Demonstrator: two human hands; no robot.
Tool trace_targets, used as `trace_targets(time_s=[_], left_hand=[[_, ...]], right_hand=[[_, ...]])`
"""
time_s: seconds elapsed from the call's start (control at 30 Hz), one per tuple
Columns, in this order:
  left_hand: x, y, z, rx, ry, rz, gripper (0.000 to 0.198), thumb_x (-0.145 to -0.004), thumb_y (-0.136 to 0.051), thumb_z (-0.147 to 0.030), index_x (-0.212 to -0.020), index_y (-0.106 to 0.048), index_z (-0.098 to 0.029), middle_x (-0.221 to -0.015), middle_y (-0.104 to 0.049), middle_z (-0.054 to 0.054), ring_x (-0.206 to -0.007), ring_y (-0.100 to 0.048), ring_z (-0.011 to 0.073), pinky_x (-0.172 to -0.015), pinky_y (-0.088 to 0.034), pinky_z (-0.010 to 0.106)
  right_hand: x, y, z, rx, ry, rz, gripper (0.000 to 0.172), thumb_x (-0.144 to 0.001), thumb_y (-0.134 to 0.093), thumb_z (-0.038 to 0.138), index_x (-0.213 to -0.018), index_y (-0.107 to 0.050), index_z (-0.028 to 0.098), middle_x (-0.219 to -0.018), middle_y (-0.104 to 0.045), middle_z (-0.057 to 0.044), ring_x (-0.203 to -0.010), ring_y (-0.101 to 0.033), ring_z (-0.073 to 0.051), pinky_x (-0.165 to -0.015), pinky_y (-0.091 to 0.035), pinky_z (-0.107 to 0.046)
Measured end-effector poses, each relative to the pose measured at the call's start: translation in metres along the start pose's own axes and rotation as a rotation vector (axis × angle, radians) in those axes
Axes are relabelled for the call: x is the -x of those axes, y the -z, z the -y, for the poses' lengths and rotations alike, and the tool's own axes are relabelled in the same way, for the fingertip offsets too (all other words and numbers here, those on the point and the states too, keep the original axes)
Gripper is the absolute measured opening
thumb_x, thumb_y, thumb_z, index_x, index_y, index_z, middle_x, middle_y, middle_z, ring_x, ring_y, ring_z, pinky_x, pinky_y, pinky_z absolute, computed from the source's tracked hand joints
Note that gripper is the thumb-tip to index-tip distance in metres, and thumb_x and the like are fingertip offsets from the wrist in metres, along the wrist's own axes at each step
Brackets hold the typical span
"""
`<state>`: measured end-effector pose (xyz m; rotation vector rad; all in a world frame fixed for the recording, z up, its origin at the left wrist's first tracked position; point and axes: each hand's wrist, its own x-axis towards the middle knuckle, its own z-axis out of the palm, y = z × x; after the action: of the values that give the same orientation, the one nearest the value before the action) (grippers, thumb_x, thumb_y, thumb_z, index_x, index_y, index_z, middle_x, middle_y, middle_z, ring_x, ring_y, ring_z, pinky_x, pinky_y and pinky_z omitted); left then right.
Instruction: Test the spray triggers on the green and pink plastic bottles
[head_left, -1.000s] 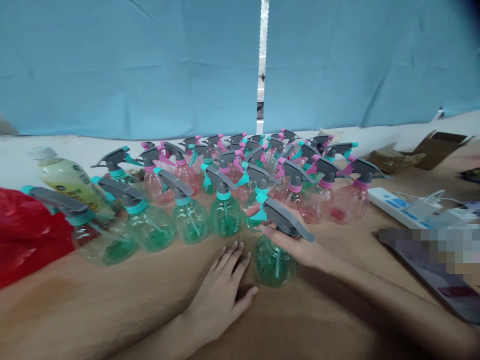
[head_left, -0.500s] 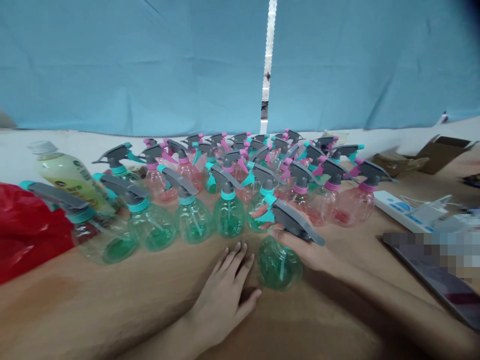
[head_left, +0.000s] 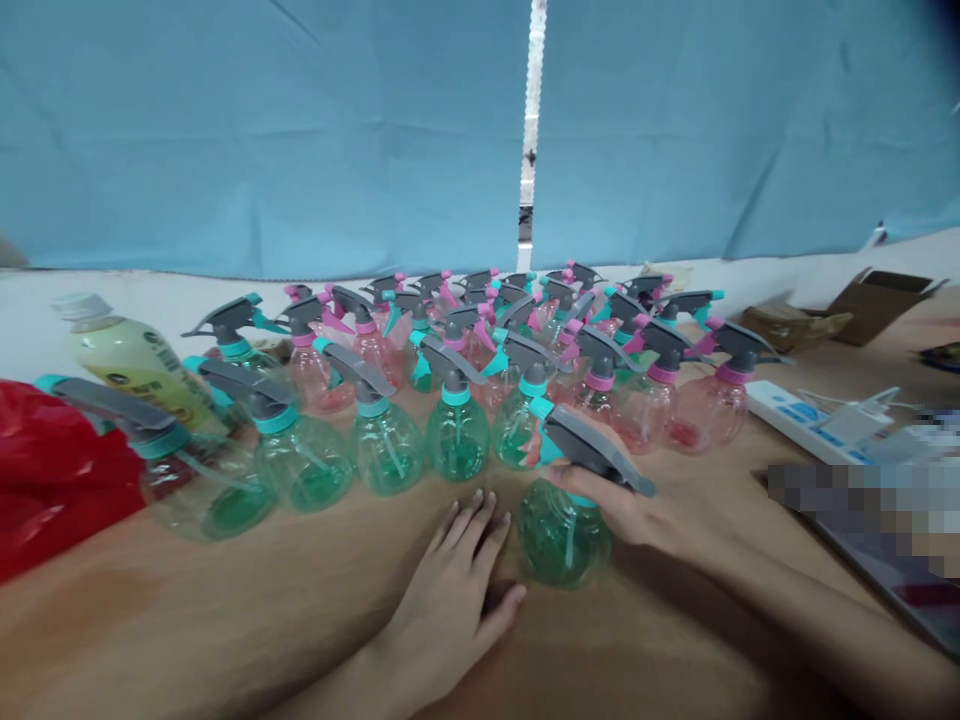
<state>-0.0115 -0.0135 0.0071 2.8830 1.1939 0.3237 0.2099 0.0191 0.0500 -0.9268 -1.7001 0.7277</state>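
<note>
My right hand [head_left: 611, 495] is wrapped round the neck and trigger of a green spray bottle [head_left: 562, 540] with a grey and turquoise head. That bottle is upright at the front of the table, its nozzle pointing left and away. Flat on the wood beside it lies my left hand [head_left: 454, 590], fingers spread and holding nothing. Just beyond my left fingertips stands another green spray bottle [head_left: 457, 440], in a front row with a further green one [head_left: 386, 450]. Behind them crowd several pink spray bottles [head_left: 326, 380], partly hidden by the front ones.
At the left are a red plastic bag [head_left: 60, 480] and a drink bottle [head_left: 142, 365] with a white cap. A white power strip [head_left: 795, 415] with a plug lies right, near a dark flat item [head_left: 847, 540]. A cardboard box [head_left: 881, 308] stands behind. Blue cloth [head_left: 300, 130] hangs at the back.
The fingers of my right hand have drawn in closer round the trigger of the held spray bottle. My left hand stays flat on the table. The view has shifted very slightly.
</note>
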Motion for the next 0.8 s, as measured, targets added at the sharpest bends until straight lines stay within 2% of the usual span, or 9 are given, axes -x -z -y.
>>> trace_targets(time_s=[0.13, 0.23, 0.3, 0.47, 0.63, 0.8], left_hand=[[-0.001, 0.0, 0.0, -0.017, -0.002, 0.004, 0.057, -0.094, -0.049, -0.043, -0.139, -0.042, -0.009, -0.148, -0.039, 0.016, -0.137, -0.035, 0.0308, -0.107, -0.037, 0.051], [0.0, 0.001, 0.001, -0.024, -0.007, 0.004, 0.057, -0.094, -0.049, -0.044, -0.139, -0.042, -0.009, -0.148, -0.039, 0.016, -0.137, -0.035, 0.0308, -0.107, -0.037, 0.05], [0.0, 0.0, 0.001, -0.018, -0.009, -0.014, 0.056, -0.094, -0.048, -0.044, -0.139, -0.042, -0.01, -0.148, -0.039, 0.015, -0.137, -0.035, 0.0303, -0.108, -0.037, 0.049], [0.0, -0.003, 0.002, 0.006, -0.009, -0.046, 0.055, -0.094, -0.048, -0.044, -0.14, -0.042, -0.014, -0.148, -0.039, 0.013, -0.137, -0.034, 0.0299, -0.109, -0.035, 0.049], [0.0, -0.001, 0.001, 0.018, 0.005, -0.037, 0.054, -0.095, -0.047, -0.045, -0.139, -0.044, -0.014, -0.148, -0.04, 0.014, -0.136, -0.036, 0.0299, -0.108, -0.036, 0.05], [-0.002, 0.005, -0.002, -0.009, 0.019, 0.035, 0.056, -0.095, -0.047, -0.044, -0.138, -0.044, -0.009, -0.148, -0.038, 0.017, -0.136, -0.036, 0.031, -0.107, -0.037, 0.051]], right_hand=[[-0.003, -0.001, 0.01, -0.098, -0.034, 0.058, 0.012, -0.083, -0.061, 0.033, -0.094, -0.063, 0.028, -0.082, -0.063, 0.001, -0.072, -0.058, -0.015, -0.066, -0.048, -0.028], [-0.005, -0.003, 0.016, -0.117, -0.034, 0.055, 0.009, -0.084, -0.06, 0.034, -0.09, -0.064, 0.028, -0.08, -0.063, 0.001, -0.071, -0.057, -0.015, -0.065, -0.047, -0.028], [-0.006, -0.004, 0.019, -0.089, -0.026, 0.043, 0.014, -0.085, -0.059, 0.033, -0.096, -0.065, 0.03, -0.085, -0.065, 0.0, -0.075, -0.058, -0.017, -0.069, -0.048, -0.03], [-0.01, -0.001, 0.021, -0.045, 0.014, 0.119, 0.035, -0.083, -0.055, 0.022, -0.117, -0.061, 0.029, -0.091, -0.066, -0.001, -0.077, -0.059, -0.018, -0.074, -0.048, -0.032], [-0.013, 0.0, 0.021, -0.035, 0.079, 0.11, 0.038, -0.081, -0.054, 0.018, -0.116, -0.061, 0.03, -0.103, -0.065, -0.001, -0.085, -0.059, -0.018, -0.08, -0.048, -0.033], [-0.012, -0.001, 0.025, -0.029, 0.071, 0.081, 0.035, -0.08, -0.054, 0.019, -0.112, -0.063, 0.032, -0.092, -0.065, 0.0, -0.077, -0.06, -0.018, -0.076, -0.051, -0.034]])
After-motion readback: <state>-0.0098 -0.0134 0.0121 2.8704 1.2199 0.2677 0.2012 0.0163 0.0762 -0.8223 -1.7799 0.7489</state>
